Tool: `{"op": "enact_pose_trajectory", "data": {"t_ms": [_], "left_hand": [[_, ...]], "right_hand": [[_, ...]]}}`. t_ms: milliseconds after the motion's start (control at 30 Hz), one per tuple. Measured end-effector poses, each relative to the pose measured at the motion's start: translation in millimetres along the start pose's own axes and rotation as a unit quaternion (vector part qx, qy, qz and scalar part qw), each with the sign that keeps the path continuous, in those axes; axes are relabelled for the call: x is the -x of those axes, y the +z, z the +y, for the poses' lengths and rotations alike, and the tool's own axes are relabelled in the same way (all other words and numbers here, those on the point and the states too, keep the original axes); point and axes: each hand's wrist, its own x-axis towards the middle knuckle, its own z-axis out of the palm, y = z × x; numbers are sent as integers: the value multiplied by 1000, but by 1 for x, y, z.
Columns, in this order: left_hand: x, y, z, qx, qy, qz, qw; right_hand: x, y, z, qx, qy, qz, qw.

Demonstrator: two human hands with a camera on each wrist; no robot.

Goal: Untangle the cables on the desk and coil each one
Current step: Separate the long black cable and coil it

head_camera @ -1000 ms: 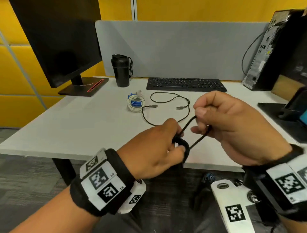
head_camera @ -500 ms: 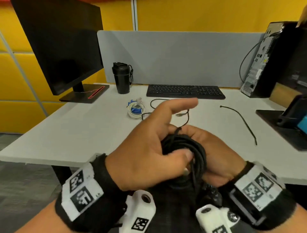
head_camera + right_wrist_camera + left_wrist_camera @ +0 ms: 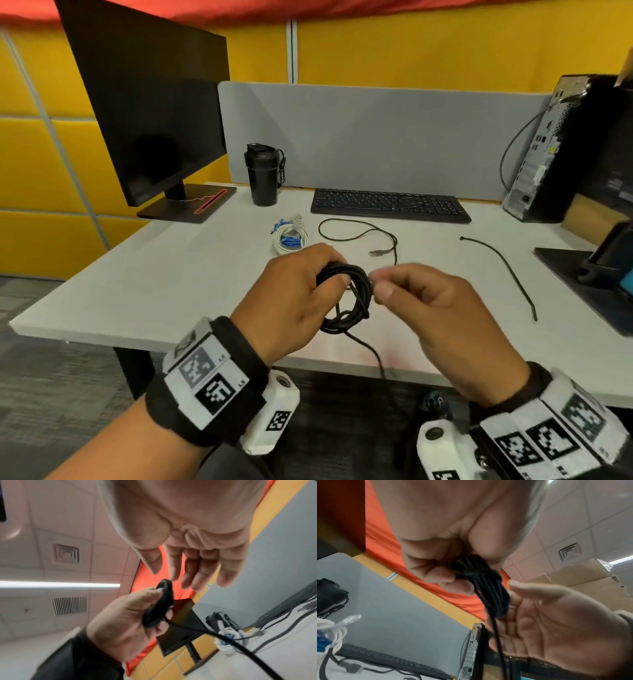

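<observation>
My left hand [image 3: 305, 287] grips a black cable wound into a small coil [image 3: 356, 301] above the desk's near edge; fingers and thumb curl round its strands [image 3: 488, 588]. A loose tail [image 3: 371, 354] hangs from the coil below the desk edge. My right hand [image 3: 407, 287] is just right of the coil, fingers relaxed and straight [image 3: 188, 568], holding nothing. On the desk lie a white and blue coiled cable [image 3: 291, 238], a thin black cable [image 3: 359, 233] with a plug end, and a loose black cable [image 3: 496, 267] at the right.
A white desk [image 3: 154, 274] carries a monitor [image 3: 154, 102] at back left, a black tumbler [image 3: 264, 174], a keyboard [image 3: 388, 204], a PC tower [image 3: 555, 154] at back right and a dark stand [image 3: 603, 270] at the right edge. A grey partition [image 3: 376, 137] closes the back.
The cable, stretched between both hands a second ago, is now a full coil in my left hand. My right hand came out from under the coil and let go, now at its right.
</observation>
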Motion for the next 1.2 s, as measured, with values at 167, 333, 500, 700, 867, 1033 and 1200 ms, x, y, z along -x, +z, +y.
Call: {"op": "enact_pose_trajectory", "data": {"t_ms": [167, 333, 500, 700, 867, 1033, 1200], "left_hand": [[0, 11, 2, 227, -106, -17, 968], [0, 8, 4, 450, -202, -118, 862], [1, 22, 9, 517, -265, -50, 812], [7, 35, 12, 573, -255, -25, 779], [4, 31, 6, 529, -223, -37, 818], [3, 17, -2, 244, -120, -127, 954], [12, 23, 13, -3, 22, -158, 987]], "right_hand": [[5, 14, 5, 57, -9, 28, 998], [5, 11, 9, 128, -80, 93, 984], [15, 17, 8, 277, -239, 173, 914], [24, 29, 1, 312, -214, 144, 914], [8, 12, -6, -155, -12, 43, 987], [-6, -27, -12, -251, 60, -37, 965], [2, -10, -12, -48, -16, -67, 996]]}}
